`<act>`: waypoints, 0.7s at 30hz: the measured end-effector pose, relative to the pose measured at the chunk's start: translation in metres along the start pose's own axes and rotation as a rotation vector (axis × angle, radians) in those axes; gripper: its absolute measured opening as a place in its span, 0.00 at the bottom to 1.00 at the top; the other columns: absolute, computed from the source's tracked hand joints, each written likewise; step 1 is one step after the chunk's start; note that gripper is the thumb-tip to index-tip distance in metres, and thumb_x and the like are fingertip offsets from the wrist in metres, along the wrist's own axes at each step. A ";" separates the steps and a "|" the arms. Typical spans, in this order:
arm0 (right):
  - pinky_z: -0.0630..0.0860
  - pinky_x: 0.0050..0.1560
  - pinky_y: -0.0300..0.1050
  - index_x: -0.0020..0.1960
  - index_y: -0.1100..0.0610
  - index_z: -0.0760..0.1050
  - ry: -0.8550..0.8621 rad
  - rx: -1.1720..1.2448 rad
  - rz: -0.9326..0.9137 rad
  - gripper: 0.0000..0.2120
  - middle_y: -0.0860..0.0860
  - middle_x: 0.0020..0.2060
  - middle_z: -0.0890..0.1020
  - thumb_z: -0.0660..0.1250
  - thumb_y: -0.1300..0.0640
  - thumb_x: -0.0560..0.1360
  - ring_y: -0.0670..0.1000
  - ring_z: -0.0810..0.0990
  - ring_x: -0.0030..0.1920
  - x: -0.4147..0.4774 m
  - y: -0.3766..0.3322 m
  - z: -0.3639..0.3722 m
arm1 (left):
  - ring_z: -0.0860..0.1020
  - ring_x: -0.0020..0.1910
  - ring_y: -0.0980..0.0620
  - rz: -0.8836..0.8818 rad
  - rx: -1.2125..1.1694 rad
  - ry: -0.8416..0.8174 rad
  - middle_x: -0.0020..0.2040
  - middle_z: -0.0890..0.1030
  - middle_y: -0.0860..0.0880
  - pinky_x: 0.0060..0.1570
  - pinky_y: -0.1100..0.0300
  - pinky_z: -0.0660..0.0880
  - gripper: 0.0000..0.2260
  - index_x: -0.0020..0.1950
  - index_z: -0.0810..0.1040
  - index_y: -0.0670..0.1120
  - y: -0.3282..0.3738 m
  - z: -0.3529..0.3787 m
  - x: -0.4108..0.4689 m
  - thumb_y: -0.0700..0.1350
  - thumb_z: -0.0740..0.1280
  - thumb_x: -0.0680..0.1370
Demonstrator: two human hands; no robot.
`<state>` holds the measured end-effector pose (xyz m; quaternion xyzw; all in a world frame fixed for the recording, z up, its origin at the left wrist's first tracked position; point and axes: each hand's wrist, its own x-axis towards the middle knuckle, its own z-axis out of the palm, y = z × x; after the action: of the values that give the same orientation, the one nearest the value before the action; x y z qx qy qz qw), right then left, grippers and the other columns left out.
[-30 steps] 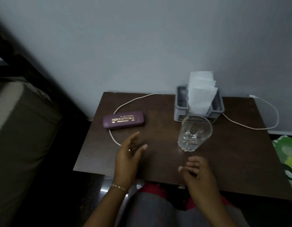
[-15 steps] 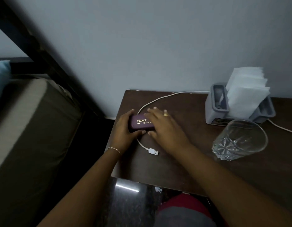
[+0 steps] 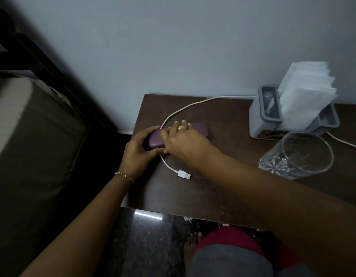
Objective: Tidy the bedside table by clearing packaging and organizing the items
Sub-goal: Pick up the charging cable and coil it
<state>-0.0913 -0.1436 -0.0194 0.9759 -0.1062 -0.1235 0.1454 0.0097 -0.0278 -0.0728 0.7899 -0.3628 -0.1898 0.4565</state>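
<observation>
The grey plastic organiser (image 3: 261, 118) held white folded tissues (image 3: 305, 92) in its middle compartment. The purple oblong spectacle case (image 3: 200, 128) lay on the dark wooden table (image 3: 223, 186), near its left rear corner. Your left hand (image 3: 136, 154) gripped its left end; your right hand (image 3: 185, 140) clasped its top.
</observation>
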 end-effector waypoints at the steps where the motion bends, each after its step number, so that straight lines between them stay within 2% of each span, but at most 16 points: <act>1: 0.77 0.48 0.52 0.60 0.64 0.72 0.030 0.049 -0.081 0.19 0.67 0.55 0.78 0.61 0.53 0.75 0.66 0.79 0.54 -0.002 0.004 -0.003 | 0.76 0.58 0.59 -0.002 0.008 0.001 0.59 0.79 0.54 0.61 0.66 0.70 0.32 0.60 0.76 0.54 -0.001 0.000 0.001 0.56 0.77 0.57; 2: 0.73 0.47 0.51 0.64 0.63 0.67 0.078 0.148 -0.119 0.18 0.64 0.59 0.76 0.60 0.56 0.76 0.63 0.76 0.58 -0.005 0.013 -0.005 | 0.76 0.58 0.59 0.000 0.019 0.000 0.59 0.79 0.53 0.62 0.64 0.71 0.32 0.61 0.76 0.53 -0.002 -0.001 0.001 0.53 0.79 0.57; 4: 0.66 0.42 0.47 0.61 0.57 0.68 0.136 0.349 -0.096 0.17 0.57 0.56 0.78 0.62 0.54 0.73 0.60 0.76 0.55 -0.008 0.034 -0.013 | 0.75 0.57 0.61 0.013 0.033 0.002 0.59 0.78 0.53 0.61 0.67 0.70 0.34 0.62 0.74 0.52 -0.004 -0.002 0.001 0.47 0.81 0.58; 6: 0.65 0.40 0.45 0.56 0.53 0.72 0.151 0.503 -0.031 0.15 0.55 0.51 0.79 0.64 0.50 0.70 0.59 0.78 0.51 -0.005 0.051 -0.014 | 0.74 0.57 0.65 0.018 0.027 0.012 0.59 0.77 0.55 0.59 0.73 0.68 0.35 0.64 0.72 0.52 -0.004 -0.002 -0.001 0.44 0.80 0.59; 8: 0.67 0.40 0.44 0.55 0.51 0.73 0.125 0.621 -0.015 0.14 0.54 0.49 0.80 0.64 0.50 0.70 0.58 0.78 0.47 -0.004 0.055 -0.013 | 0.74 0.57 0.67 0.009 0.003 0.019 0.58 0.77 0.56 0.58 0.74 0.68 0.37 0.65 0.71 0.51 -0.004 -0.001 -0.002 0.43 0.80 0.59; 12: 0.67 0.39 0.44 0.54 0.49 0.74 0.155 0.666 -0.013 0.13 0.53 0.47 0.81 0.65 0.50 0.70 0.58 0.78 0.47 -0.002 0.054 -0.008 | 0.75 0.58 0.63 0.003 -0.015 0.039 0.59 0.77 0.56 0.60 0.70 0.69 0.37 0.66 0.71 0.50 -0.005 0.000 -0.003 0.44 0.80 0.60; 16: 0.66 0.42 0.44 0.56 0.49 0.73 0.175 0.609 -0.055 0.14 0.51 0.52 0.80 0.65 0.49 0.71 0.56 0.77 0.52 -0.006 0.055 -0.001 | 0.76 0.52 0.66 -0.023 -0.085 0.046 0.57 0.77 0.55 0.55 0.71 0.72 0.33 0.62 0.74 0.50 -0.005 0.000 -0.002 0.42 0.80 0.59; 18: 0.68 0.44 0.46 0.58 0.51 0.72 0.193 0.584 -0.090 0.15 0.51 0.55 0.78 0.65 0.49 0.72 0.56 0.76 0.54 -0.010 0.052 0.005 | 0.76 0.51 0.67 -0.035 -0.127 0.066 0.62 0.74 0.52 0.51 0.73 0.72 0.30 0.57 0.76 0.53 -0.006 -0.001 0.000 0.40 0.80 0.58; 21: 0.71 0.50 0.48 0.61 0.53 0.69 0.231 0.618 -0.133 0.18 0.52 0.59 0.73 0.65 0.51 0.74 0.57 0.74 0.57 -0.015 0.045 0.014 | 0.76 0.53 0.61 -0.046 -0.142 0.079 0.65 0.70 0.49 0.48 0.74 0.73 0.27 0.53 0.77 0.55 -0.007 -0.002 0.002 0.38 0.80 0.58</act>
<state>-0.1174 -0.1857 -0.0148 0.9861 -0.0575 0.0168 -0.1547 0.0147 -0.0261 -0.0778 0.7707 -0.3117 -0.1940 0.5208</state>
